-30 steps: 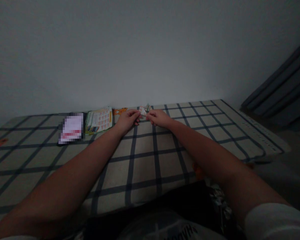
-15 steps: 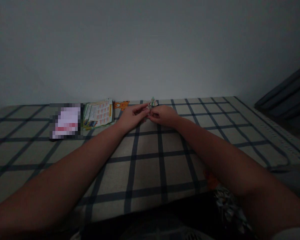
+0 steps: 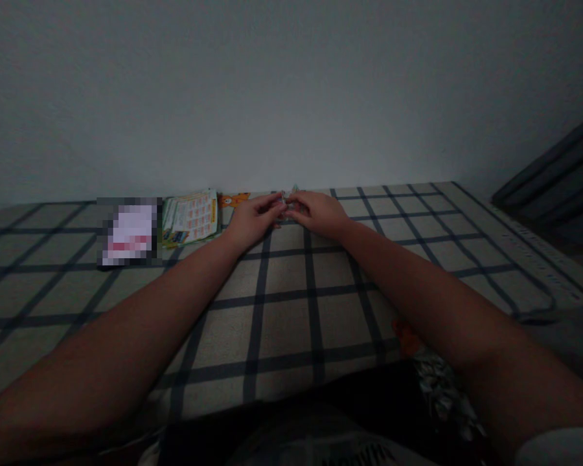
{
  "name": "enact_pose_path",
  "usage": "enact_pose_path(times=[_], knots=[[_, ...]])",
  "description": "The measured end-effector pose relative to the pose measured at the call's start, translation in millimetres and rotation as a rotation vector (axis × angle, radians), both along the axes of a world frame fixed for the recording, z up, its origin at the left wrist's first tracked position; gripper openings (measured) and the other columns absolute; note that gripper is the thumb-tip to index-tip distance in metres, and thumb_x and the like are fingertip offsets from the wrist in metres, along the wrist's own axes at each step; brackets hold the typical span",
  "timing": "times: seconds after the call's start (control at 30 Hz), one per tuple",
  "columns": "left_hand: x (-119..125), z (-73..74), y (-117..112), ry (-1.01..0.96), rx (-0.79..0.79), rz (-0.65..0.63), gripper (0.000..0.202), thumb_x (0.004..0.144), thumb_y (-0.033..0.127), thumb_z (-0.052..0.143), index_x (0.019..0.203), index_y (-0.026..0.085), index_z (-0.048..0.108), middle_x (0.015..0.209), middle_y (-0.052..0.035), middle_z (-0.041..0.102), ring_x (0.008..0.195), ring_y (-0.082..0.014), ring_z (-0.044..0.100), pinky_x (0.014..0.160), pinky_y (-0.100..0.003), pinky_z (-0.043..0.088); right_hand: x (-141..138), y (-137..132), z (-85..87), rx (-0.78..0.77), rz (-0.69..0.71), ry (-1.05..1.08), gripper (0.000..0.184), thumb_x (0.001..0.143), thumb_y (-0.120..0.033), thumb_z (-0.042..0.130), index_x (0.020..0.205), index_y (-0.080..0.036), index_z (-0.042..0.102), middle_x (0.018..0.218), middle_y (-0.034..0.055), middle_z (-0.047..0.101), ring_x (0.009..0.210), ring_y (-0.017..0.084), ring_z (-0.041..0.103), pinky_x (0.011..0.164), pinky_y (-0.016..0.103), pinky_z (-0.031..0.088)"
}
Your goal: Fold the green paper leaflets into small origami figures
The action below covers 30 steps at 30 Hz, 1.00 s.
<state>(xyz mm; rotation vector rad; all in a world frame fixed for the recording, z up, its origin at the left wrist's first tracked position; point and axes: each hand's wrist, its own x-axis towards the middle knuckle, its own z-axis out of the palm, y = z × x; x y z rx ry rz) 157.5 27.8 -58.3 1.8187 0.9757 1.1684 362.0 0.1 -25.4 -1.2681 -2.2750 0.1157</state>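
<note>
My left hand (image 3: 255, 219) and my right hand (image 3: 318, 213) meet over the far part of the checked table cover. Between their fingertips is a small folded piece of printed paper (image 3: 296, 188), whitish and green, mostly hidden by the fingers. Thumb and fingers of the left hand pinch its left side. On the other side, the right hand's fingers are curled closed around it. Its exact shape is too small and dark to make out.
Left of my hands lies a stack of printed leaflets (image 3: 194, 217), beside a blurred-out pinkish-white flat object (image 3: 131, 230). A heap of crumpled or folded paper pieces (image 3: 447, 391) sits near my right forearm. A wall (image 3: 291, 97) rises behind the checked cover (image 3: 286, 330).
My right hand has shifted slightly left and up, its fingers now covering more of the folded paper. The paper's pointed top shows less than before. The view has tilted slightly.
</note>
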Motion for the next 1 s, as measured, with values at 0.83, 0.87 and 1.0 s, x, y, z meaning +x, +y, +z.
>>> enact_pose_path(times=[0.83, 0.87, 1.0], knots=[[-1.5, 4.1, -1.7, 0.163, 0.149, 0.028, 0.045, 0.093, 0.044, 0.064, 0.13, 0.019, 0.074, 0.112, -0.0084, 0.079, 0.1, -0.0239, 0.071, 0.092, -0.036, 0.056, -4.1, -2.3, -1.2, 0.031, -0.054, -0.014, 0.048, 0.099, -0.04, 0.053, 0.14, -0.018, 0.066, 0.111, 0.0105, 0.074, 0.097, 0.024, 0.062, 0.079, 0.032, 0.04], [-1.6, 4.0, -1.5, 0.167, 0.158, 0.037, 0.046, 0.092, 0.044, 0.065, 0.129, 0.018, 0.074, 0.112, -0.0088, 0.079, 0.101, -0.0244, 0.071, 0.093, -0.037, 0.056, -4.3, -2.5, -1.3, 0.036, -0.057, -0.018, 0.048, 0.099, -0.039, 0.053, 0.14, -0.019, 0.066, 0.111, 0.0105, 0.074, 0.098, 0.024, 0.062, 0.079, 0.032, 0.04], [-2.3, 0.8, 2.2, 0.194, 0.188, 0.023, 0.05, 0.091, 0.044, 0.066, 0.131, 0.016, 0.073, 0.108, -0.0103, 0.08, 0.095, -0.0247, 0.072, 0.092, -0.038, 0.055, -4.1, -2.4, -1.8, 0.046, -0.046, -0.037, 0.044, 0.098, -0.037, 0.052, 0.133, -0.018, 0.07, 0.11, 0.0106, 0.074, 0.097, 0.025, 0.062, 0.078, 0.032, 0.039]])
